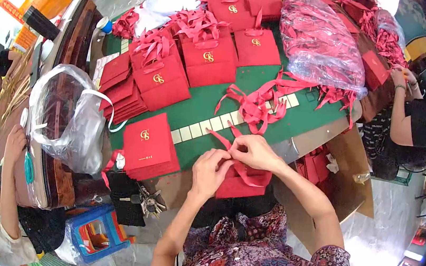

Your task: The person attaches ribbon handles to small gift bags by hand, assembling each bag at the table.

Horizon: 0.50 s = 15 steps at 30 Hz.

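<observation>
Right in front of me, at the table edge, is a red paper gift bag (238, 186) with red ribbon (246, 175) at its top. My left hand (210, 171) pinches the ribbon above the bag's left side. My right hand (254, 153) meets it there, thumb and forefinger closed on the same ribbon. Their fingertips touch, so the exact piece of ribbon between them is partly hidden. A ribbon end sticks up beyond the fingers. Left of my hands lies a stack of flat red bags (148, 149) with gold lettering.
Finished-looking red bags with ribbon handles (208, 60) stand on the green tabletop (211, 101). Loose ribbons (256, 106) lie beyond my hands. A plastic-wrapped ribbon bundle (319, 45) sits far right. Keys (149, 199) hang near the edge. Co-workers sit left and right.
</observation>
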Tool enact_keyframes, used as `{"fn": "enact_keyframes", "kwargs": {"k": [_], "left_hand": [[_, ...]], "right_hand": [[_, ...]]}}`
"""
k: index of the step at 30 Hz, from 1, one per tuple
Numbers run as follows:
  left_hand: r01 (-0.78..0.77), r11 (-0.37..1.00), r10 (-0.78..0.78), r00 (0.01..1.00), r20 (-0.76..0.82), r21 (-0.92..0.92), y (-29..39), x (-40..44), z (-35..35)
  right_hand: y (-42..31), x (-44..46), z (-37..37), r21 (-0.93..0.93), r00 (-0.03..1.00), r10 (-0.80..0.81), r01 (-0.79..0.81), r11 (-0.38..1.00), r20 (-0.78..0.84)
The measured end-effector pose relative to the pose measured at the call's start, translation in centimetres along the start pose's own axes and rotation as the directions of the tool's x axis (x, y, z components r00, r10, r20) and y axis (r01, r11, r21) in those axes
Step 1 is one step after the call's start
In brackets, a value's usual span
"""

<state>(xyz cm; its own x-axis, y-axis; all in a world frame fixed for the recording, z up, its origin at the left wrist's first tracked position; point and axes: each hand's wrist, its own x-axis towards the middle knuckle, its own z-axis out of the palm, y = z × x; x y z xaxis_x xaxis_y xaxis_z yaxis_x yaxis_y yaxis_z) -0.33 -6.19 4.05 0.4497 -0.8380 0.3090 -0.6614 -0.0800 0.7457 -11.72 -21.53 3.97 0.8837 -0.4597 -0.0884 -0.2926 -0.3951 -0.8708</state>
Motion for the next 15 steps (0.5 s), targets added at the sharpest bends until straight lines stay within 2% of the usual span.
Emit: {"fn": "enact_keyframes", "kwargs": {"k": [1, 2, 4, 6, 7, 8, 9, 10, 12, 14, 15], "left_hand": [[0.104, 0.995, -0.102, 0.99, 0.101, -0.008, 0.3, 0.3, -0.4], [0.207, 0.978, -0.202, 0.959, 0.2, -0.004, 0.4, 0.5, -0.6], [0.151, 0.988, -0.143, 0.975, 0.173, -0.036, 0.2, 0.5, -0.5], [0.263, 0.965, -0.258, 0.949, 0.183, -0.003, 0.1, 0.9, -0.9], [0.248, 0.965, -0.235, 0.962, 0.136, -0.085, -0.6, 0.8, -0.6], [0.246, 0.965, -0.234, 0.963, 0.133, -0.086, -0.8, 1.0, -0.3], [0.234, 0.967, -0.231, 0.972, 0.036, -0.103, -0.8, 1.3, -0.1], [0.221, 0.968, -0.229, 0.972, -0.059, -0.117, -0.8, 1.4, 0.0], [0.236, 0.966, -0.242, 0.969, -0.05, -0.103, -1.1, 1.8, 0.1], [0.182, 0.98, -0.174, 0.981, -0.09, 0.082, -1.7, 2.7, 1.2], [0.217, 0.968, -0.211, 0.976, -0.062, 0.123, -1.6, 3.2, 1.3]], "right_hand": [[0.3, 0.3, 0.8, 0.035, 0.991, -0.046, 0.051, 0.998, -0.124], [0.6, 0.5, 0.6, 0.035, 0.991, -0.046, 0.051, 0.998, -0.126], [0.2, 1.3, -0.3, -0.019, 0.986, 0.046, -0.049, 0.999, -0.162], [1.1, 1.4, -0.6, -0.033, 0.99, 0.034, -0.039, 0.999, -0.14], [1.7, 1.5, -0.8, -0.084, 0.965, -0.039, 0.018, 0.996, -0.259], [2.3, 1.7, -1.0, -0.144, 0.923, -0.12, 0.071, 0.987, -0.367], [1.3, 1.6, -1.9, -0.189, 0.892, -0.173, 0.101, 0.977, -0.417], [1.2, 1.5, -2.3, -0.188, 0.893, -0.174, 0.103, 0.977, -0.416], [1.3, 1.3, -2.8, -0.277, 0.938, -0.032, -0.07, 0.958, -0.346], [1.1, 1.4, -2.5, -0.323, 0.936, -0.038, -0.083, 0.943, -0.351], [0.4, 1.4, -2.5, -0.326, 0.954, 0.032, -0.133, 0.936, -0.298]]}}
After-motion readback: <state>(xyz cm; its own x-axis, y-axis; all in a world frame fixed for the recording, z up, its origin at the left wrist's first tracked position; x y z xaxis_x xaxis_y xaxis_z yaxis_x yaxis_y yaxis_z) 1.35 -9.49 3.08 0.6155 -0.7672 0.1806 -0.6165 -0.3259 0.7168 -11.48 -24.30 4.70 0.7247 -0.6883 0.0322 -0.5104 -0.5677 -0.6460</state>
